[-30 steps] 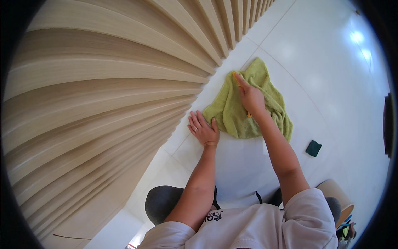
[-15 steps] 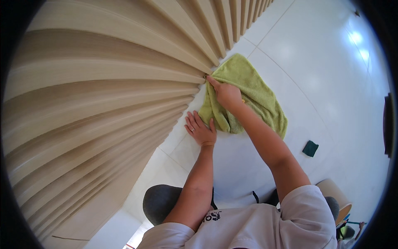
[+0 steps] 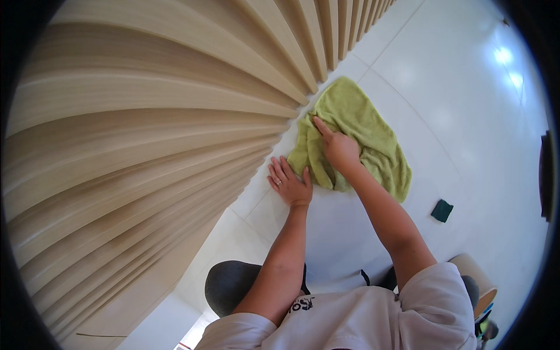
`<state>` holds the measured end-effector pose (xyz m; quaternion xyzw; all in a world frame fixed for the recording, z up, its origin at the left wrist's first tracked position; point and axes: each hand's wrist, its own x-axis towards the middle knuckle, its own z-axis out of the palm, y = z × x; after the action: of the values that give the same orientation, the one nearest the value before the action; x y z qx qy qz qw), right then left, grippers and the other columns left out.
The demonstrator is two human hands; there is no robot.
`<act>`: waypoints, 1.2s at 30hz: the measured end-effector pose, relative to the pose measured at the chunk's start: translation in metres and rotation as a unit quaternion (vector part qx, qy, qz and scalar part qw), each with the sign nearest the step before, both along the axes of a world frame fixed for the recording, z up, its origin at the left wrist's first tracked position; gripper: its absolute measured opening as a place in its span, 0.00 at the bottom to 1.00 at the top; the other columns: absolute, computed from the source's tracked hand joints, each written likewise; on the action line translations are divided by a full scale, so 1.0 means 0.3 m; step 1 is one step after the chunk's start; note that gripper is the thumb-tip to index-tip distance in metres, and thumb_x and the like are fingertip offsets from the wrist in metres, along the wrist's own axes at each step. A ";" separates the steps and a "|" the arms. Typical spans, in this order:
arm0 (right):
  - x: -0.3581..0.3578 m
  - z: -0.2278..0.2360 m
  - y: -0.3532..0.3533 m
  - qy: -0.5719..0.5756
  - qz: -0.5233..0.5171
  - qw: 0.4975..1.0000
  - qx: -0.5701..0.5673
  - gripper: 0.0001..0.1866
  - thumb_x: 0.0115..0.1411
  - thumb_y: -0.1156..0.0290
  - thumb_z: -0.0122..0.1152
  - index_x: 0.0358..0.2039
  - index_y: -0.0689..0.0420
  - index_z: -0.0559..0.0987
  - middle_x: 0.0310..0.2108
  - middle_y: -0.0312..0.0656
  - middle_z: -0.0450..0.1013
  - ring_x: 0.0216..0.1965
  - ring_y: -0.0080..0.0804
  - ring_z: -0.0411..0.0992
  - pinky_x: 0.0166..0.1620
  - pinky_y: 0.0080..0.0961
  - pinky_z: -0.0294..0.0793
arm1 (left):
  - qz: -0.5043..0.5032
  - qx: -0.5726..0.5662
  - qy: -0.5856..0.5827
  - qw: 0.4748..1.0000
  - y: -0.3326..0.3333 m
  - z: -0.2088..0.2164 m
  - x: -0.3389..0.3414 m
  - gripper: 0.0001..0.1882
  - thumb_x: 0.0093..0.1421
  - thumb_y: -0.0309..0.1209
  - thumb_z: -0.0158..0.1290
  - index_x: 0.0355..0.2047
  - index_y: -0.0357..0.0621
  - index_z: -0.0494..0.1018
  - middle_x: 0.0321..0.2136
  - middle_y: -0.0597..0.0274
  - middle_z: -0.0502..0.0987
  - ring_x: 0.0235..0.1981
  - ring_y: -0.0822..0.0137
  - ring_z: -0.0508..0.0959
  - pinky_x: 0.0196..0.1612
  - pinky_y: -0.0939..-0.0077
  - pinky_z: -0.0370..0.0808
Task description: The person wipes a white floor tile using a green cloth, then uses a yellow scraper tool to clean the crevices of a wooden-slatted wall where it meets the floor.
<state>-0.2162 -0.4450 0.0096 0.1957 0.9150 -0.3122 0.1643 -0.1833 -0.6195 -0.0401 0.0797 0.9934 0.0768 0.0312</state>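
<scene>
Since the half-second-old frame, the right hand (image 3: pixel 340 153) has slid the green cloth (image 3: pixel 373 143) down and a little to the right along the floor, so the cloth's upper edge no longer reaches quite as far under the slat ends; a second ago it sat further right again, so I read this as a back-and-forth stroke; the left hand (image 3: pixel 290 184) has hardly shifted. Right now the right hand lies palm-down on the cloth, fingers spread and flat, pressing rather than gripping (nothing is pinched or lifted); the left hand is likewise open and flat, fingers together, planted on the bare white tiled floor (image 3: pixel 455 87) just beside the cloth's lower left corner, holding nothing and seemingly bearing weight. The cloth lies crumpled at centre right of the frame, its upper left edge touching the foot of the pale wooden slatted wall (image 3: pixel 146 134) that fills the left half. I judge the step in hand to be wiping the tiles along the base of that wall; the next stroke calls for steady downward pressure and keeping the cloth bunched under the palm so it does not trail. A small dark green block (image 3: pixel 442 210) sits well apart, lower right.
</scene>
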 end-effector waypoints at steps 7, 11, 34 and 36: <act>-0.091 -0.043 0.010 0.041 0.008 0.999 0.021 0.34 0.56 0.74 0.45 0.63 0.32 0.58 0.25 0.47 0.75 0.27 0.42 0.76 0.29 0.39 0.73 | -0.009 -0.005 -0.009 1.000 0.027 -0.001 0.009 0.40 0.60 0.52 0.44 0.64 0.39 0.48 0.65 0.50 0.46 0.66 0.49 0.44 0.65 0.50 0.39; -0.062 -0.017 0.049 0.052 0.066 0.996 -0.026 0.30 0.59 0.70 0.45 0.62 0.32 0.61 0.25 0.47 0.75 0.26 0.44 0.74 0.30 0.39 0.71 | 0.003 -0.015 -0.010 1.000 -0.005 0.002 0.004 0.40 0.60 0.52 0.43 0.64 0.39 0.48 0.66 0.51 0.45 0.67 0.51 0.44 0.65 0.50 0.39; -0.096 -0.063 0.008 0.091 0.035 0.995 0.007 0.33 0.57 0.74 0.46 0.63 0.34 0.59 0.22 0.46 0.74 0.24 0.41 0.75 0.28 0.36 0.73 | -0.005 -0.001 0.024 1.000 0.013 -0.011 0.011 0.39 0.60 0.51 0.44 0.64 0.40 0.50 0.65 0.51 0.47 0.66 0.50 0.46 0.65 0.52 0.40; -0.098 -0.041 0.071 0.089 0.095 0.991 -0.017 0.32 0.57 0.74 0.46 0.62 0.33 0.60 0.22 0.47 0.74 0.25 0.42 0.75 0.28 0.36 0.72 | 0.002 -0.004 0.019 1.000 0.004 -0.011 0.007 0.39 0.60 0.52 0.44 0.64 0.40 0.50 0.65 0.51 0.47 0.66 0.50 0.46 0.65 0.52 0.40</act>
<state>-0.2457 -0.4238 -0.0028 0.0765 0.9349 -0.3271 0.1148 -0.1811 -0.6183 -0.0435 0.0790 0.9943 0.0709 0.0121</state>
